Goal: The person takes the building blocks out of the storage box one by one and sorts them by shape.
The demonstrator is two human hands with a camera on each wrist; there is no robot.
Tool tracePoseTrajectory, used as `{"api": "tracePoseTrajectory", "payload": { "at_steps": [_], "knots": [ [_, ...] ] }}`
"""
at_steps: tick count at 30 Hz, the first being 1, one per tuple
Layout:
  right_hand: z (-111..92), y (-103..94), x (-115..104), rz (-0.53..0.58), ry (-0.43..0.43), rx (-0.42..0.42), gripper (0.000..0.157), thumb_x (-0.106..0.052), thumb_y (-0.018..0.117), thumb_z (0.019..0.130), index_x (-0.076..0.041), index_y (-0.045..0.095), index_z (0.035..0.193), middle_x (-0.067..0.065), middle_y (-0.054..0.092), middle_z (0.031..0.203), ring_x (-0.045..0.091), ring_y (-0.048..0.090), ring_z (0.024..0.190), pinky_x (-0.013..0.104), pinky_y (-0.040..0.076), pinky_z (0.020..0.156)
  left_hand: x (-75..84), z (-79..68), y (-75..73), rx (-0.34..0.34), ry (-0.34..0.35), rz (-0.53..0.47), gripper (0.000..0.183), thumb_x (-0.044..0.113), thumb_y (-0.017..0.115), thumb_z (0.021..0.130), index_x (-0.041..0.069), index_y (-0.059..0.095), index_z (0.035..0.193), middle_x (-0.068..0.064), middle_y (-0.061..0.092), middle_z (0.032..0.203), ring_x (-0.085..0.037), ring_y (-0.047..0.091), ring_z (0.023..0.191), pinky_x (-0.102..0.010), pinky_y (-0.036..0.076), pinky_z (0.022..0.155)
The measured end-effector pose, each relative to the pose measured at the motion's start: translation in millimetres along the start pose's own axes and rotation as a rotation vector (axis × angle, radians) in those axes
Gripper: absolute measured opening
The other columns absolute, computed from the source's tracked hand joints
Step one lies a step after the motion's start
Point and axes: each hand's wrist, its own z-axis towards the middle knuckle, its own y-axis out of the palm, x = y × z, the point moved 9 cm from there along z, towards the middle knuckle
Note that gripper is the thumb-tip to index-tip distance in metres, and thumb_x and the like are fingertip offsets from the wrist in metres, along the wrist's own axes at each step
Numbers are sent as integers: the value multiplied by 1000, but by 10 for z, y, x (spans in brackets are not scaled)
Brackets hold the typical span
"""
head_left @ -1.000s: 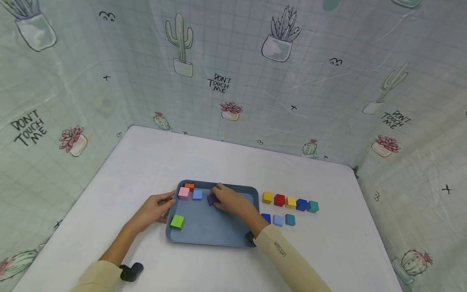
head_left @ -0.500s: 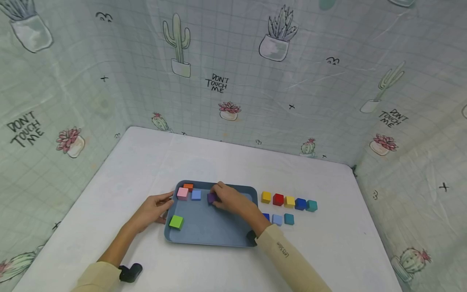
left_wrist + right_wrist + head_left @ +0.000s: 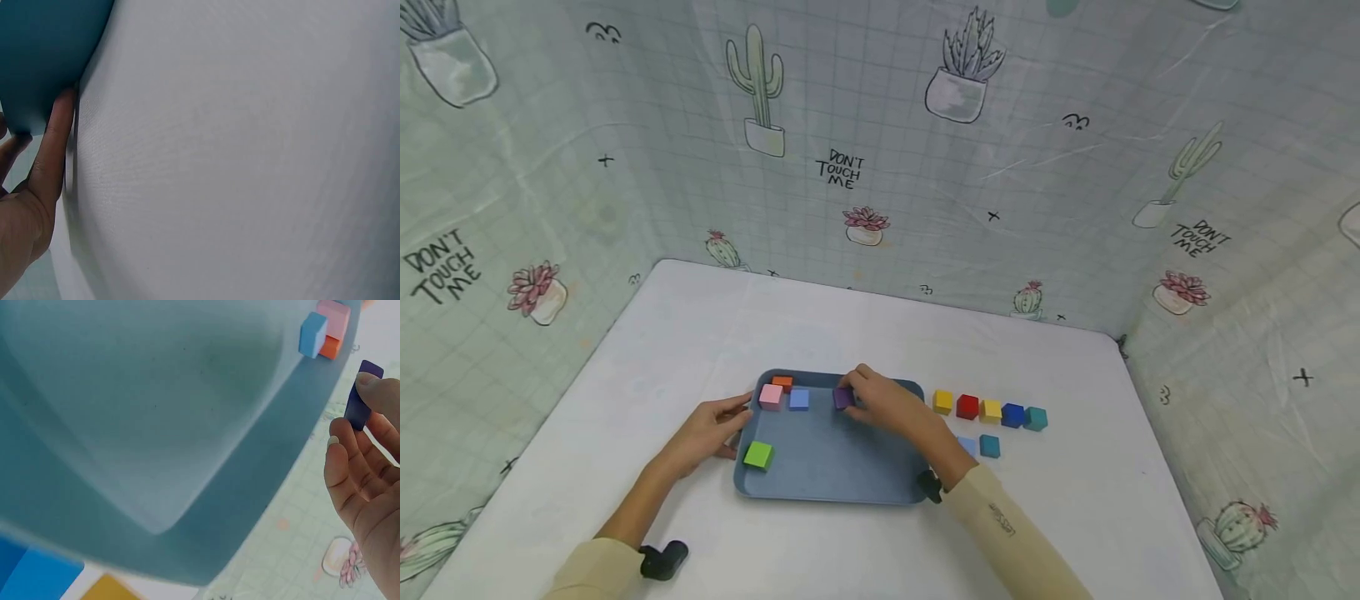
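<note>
In the head view my right hand (image 3: pixel 883 404) pinches a dark purple cube (image 3: pixel 843 399) between thumb and fingers over the back part of a blue-grey tray (image 3: pixel 827 501). In the right wrist view the purple cube (image 3: pixel 359 403) shows held clear of the tray's inner floor. My left hand (image 3: pixel 711 433) rests at the tray's left edge, its fingertips touching the outer wall; in the left wrist view a straight finger (image 3: pixel 53 147) lies along that wall. Inside the tray sit a pink cube (image 3: pixel 771 397), an orange block (image 3: pixel 782 383), a light blue cube (image 3: pixel 799 400) and a lime green cube (image 3: pixel 758 456).
Right of the tray stands a row of cubes: yellow (image 3: pixel 942 402), red (image 3: pixel 967 407), another yellow (image 3: pixel 990 411), dark blue (image 3: pixel 1012 415) and teal (image 3: pixel 1036 418). A light blue cube (image 3: pixel 967 446), partly behind my forearm, and a teal cube (image 3: pixel 989 446) lie nearer on the white table (image 3: pixel 1075 517).
My right hand has lifted slightly and shifted right with the purple cube. My right forearm now hides a dark blue cube in the nearer row. The left hand stays at the tray.
</note>
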Motion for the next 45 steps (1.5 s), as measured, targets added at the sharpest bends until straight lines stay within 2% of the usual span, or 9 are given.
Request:
{"api": "tracePoseTrajectory", "payload": {
  "at_steps": [7,15,21,29,35,41,45],
  "knots": [
    [-194,-189,56,16,9,79,36,-19,68,88,-8,54,120,4,53,110,11,55,90,18,49,80,16,2,5,-3,4,18,57,22,56,96,3,35,145,-28,42,136,-32,54,103,-34,56,64],
    [-413,-289,200,33,37,113,37,-17,69,87,-7,53,120,3,53,108,11,55,92,19,49,80,15,-3,13,-12,11,24,59,25,56,96,3,34,145,-29,40,138,-34,53,105,-34,56,65],
    [-547,-300,366,77,84,131,39,-16,70,87,-8,53,121,2,52,109,13,56,96,20,50,81,12,1,12,-12,11,28,59,25,56,96,3,33,145,-29,40,137,-34,53,105,-34,56,65],
    [-816,-473,657,153,168,210,33,-10,71,85,-6,56,114,3,53,105,20,58,93,25,52,76,16,-3,30,-17,13,32,60,26,57,96,2,33,145,-29,41,136,-35,53,106,-34,56,66],
    [-960,-407,856,163,260,161,32,-15,70,86,-7,56,114,2,53,105,18,57,93,25,51,79,19,-7,0,-4,13,43,60,26,57,95,2,33,145,-30,40,137,-35,53,106,-33,56,65],
    [-1124,-375,1018,174,291,197,33,-12,72,84,-6,57,113,3,54,103,21,57,89,28,52,77,10,5,13,-7,24,34,60,25,57,96,2,33,145,-30,39,138,-37,53,108,-34,56,65],
    [-1259,-361,1184,211,365,199,35,-12,73,84,-6,56,114,5,54,107,21,57,94,33,52,83,-11,12,26,-5,18,30,60,26,56,96,2,32,145,-30,39,138,-38,52,110,-34,56,65]
  ]
}}
